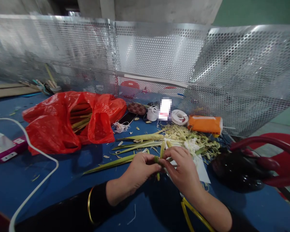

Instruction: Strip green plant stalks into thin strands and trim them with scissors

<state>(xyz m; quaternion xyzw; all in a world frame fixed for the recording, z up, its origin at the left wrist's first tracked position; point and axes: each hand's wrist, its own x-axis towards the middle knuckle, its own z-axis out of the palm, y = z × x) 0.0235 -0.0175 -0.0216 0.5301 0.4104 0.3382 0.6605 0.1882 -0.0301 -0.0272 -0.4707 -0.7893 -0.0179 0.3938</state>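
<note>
My left hand pinches a folded green leaf strip between thumb and fingers. Close beside it, my right hand has its fingertips closed on the same strip; one end stands up and a short end hangs below. The exact fold is partly hidden by my fingers. Long green leaves lie on the blue table just beyond and to the left of my hands. Behind the right hand is a heap of shredded plant scraps, with white paper partly under that hand.
A red plastic bag holds long stalks. Behind lie a black phone, checkered case, white roll and orange packet. A dark kettle stands right; a white cable crosses left. Perforated metal panels border the back.
</note>
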